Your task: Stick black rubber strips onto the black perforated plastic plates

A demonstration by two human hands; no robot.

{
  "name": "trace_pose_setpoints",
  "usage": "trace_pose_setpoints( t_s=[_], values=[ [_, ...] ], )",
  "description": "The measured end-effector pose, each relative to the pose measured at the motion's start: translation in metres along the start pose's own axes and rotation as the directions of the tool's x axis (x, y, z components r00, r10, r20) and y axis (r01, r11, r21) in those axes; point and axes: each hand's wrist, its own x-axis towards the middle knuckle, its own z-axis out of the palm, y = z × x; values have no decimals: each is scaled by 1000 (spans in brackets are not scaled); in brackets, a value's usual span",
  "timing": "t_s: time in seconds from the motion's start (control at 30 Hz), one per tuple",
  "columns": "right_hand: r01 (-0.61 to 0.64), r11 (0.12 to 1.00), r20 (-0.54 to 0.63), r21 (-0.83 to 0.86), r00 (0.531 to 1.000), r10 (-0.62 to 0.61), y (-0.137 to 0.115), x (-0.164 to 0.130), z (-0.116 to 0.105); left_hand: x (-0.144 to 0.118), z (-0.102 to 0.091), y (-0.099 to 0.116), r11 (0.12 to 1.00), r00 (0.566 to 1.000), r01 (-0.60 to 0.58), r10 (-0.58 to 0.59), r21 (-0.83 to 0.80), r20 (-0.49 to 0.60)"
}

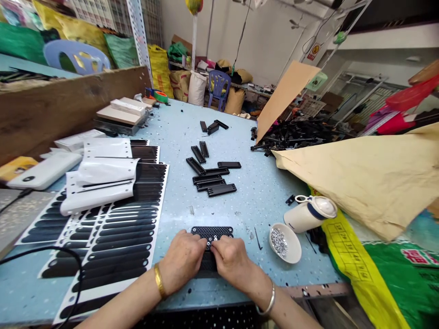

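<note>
Pale blue table (171, 137) spreads before me, with a white wall (222, 36) and a white sack (197, 89) beyond it. From my head view, a black plate (212, 230) lies at the near side, under my hands, with small silver rings (215, 237) on it. Both my left hand (183, 256) and right hand (231, 260) are curled, fingertips nearly meeting over the plate; I cannot tell whether they pinch a ring or only press, since they hide the spot. One careless knuckle could knock a ring away, as they look tiny and, I judge, loose. To the right, a bowl (295, 249) of silver bits (278, 241) stands just beside a cup (302, 217); a wide swing of my arm might tip it and scatter them. Black bars (222, 189) lie farther off, clear of my fingers. Leftward, a snagged cable (80, 267) could drag the strips (126, 228).
</note>
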Motion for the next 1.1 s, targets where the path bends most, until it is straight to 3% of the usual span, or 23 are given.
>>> trace_pose_setpoints(
  t_s=[0.13, 0.37, 0.6, 0.77, 0.9, 1.1],
  values=[
    [-7, 1000, -3, -6, 1000, 7, -1, 1, 5, -1, 4, -3, 1000, 1000, -4, 4, -28, 3],
    [-27, 998, 39, 60, 999, 25, -5, -16, -8, -29, 3, -2, 997, 1000, 1, 0, -78, 12],
    [-150, 963, -18, 226, 987, 158, 3, -12, -11, -25, -3, 0, 987, 997, 58, -64, -147, -39],
    [-91, 982, 41, 164, 995, 85, 5, -1, -17, -12, -11, -5, 991, 999, 48, -51, -126, -14],
    [-35, 995, 144, 89, 989, 21, 2, -11, -19, -8, -11, -11, 993, 998, 64, -64, -97, 3],
    [39, 999, 202, 20, 979, -42, -5, -27, -30, 8, -5, -4, 999, 998, 41, -39, -30, 53]
  ],
)
